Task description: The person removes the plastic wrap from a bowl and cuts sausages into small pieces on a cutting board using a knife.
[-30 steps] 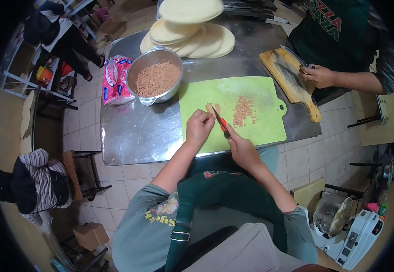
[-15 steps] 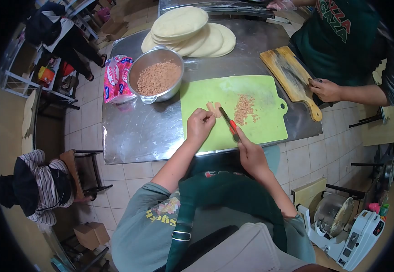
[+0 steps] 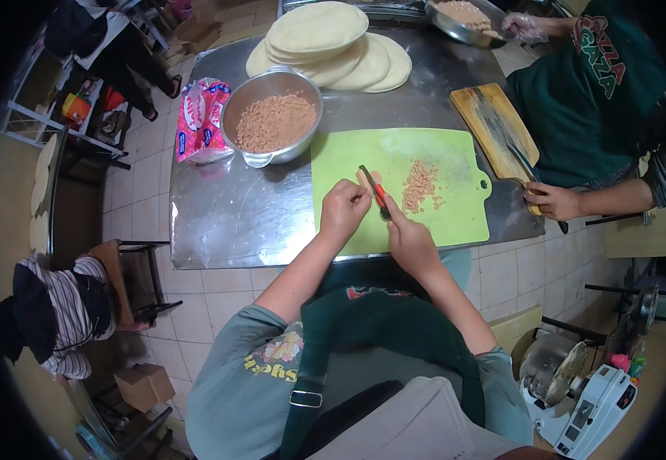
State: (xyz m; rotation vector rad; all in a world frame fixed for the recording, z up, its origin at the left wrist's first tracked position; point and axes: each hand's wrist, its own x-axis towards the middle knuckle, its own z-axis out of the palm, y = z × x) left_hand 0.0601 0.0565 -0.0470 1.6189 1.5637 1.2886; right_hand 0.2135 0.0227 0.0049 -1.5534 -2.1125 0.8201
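Note:
My right hand [image 3: 412, 239] is closed round a knife [image 3: 379, 190] with a red and black handle, its blade angled away to the left. Under the blade lie pinkish meat strips [image 3: 362, 179], partly hidden by it. My left hand [image 3: 342, 211] pinches at their near end, fingertips close to the knife. Both hands are over a light green cutting board [image 3: 440, 146]. To the right on it is a small heap of diced pinkish meat [image 3: 421, 186]. Beyond the board's left corner stands a metal pot [image 3: 317, 107] holding many such pieces.
A pink printed bag [image 3: 202, 119] lies left of the pot, and flatbreads [image 3: 317, 31] are stacked behind it on the metal table [image 3: 248, 215]. At right, a co-worker's gloved hand [image 3: 524, 27] holds a metal bowl [image 3: 455, 31]; their other hand [image 3: 554, 201] is at a wooden board [image 3: 486, 115].
My right hand has moved left, bringing the knife over the strips. The co-worker's gloved hand has brought a metal bowl into view; a knife now lies across their wooden board.

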